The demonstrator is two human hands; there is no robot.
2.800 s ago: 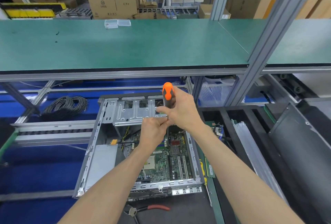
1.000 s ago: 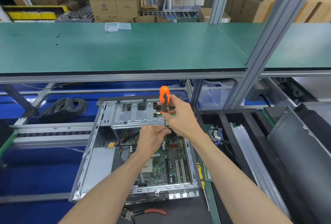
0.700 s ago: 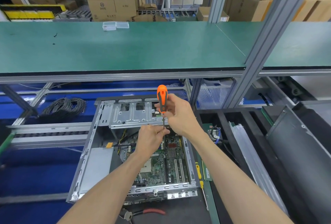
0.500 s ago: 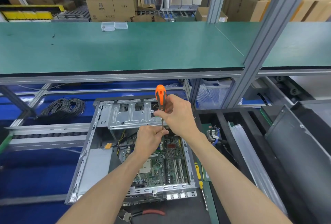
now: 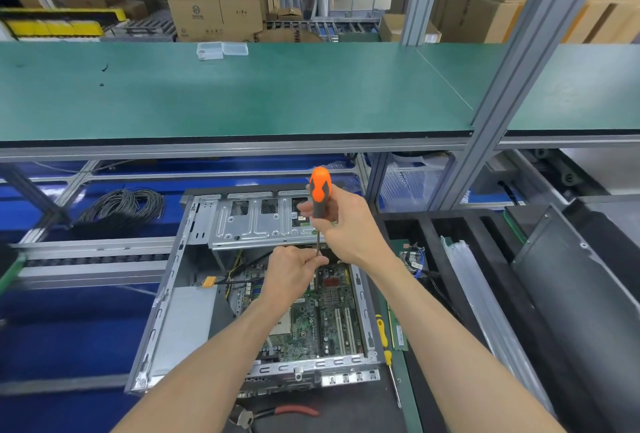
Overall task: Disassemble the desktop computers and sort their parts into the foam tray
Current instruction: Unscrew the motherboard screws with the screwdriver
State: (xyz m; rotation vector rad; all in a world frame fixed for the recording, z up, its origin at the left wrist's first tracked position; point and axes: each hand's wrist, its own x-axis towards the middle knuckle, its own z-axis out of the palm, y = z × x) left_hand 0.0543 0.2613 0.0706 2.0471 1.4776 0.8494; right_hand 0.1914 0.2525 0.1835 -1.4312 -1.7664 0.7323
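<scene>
An open desktop case (image 5: 166, 297) lies flat on the work surface, its green motherboard (image 5: 311, 325) exposed and a silver drive cage (image 5: 256, 221) at the far end. My right hand (image 5: 346, 228) grips an orange-and-grey screwdriver (image 5: 320, 190) held upright over the board's far edge. My left hand (image 5: 294, 271) pinches the thin shaft near its tip; the tip itself is hidden by my fingers. The black foam tray (image 5: 446, 252) sits to the right of the case, with a bundle of cables (image 5: 414, 259) in one slot.
Red-handled pliers (image 5: 277, 412) lie in front of the case. A yellow-handled screwdriver (image 5: 384, 342) and a green memory stick (image 5: 398, 332) lie along its right side. A grey side panel (image 5: 581, 301) leans at far right. A coil of black cable (image 5: 124, 207) sits at left. A green shelf (image 5: 242, 96) overhangs.
The view has shifted slightly, and the screwdriver handle has turned a little in my right hand. My left hand stays on the shaft.
</scene>
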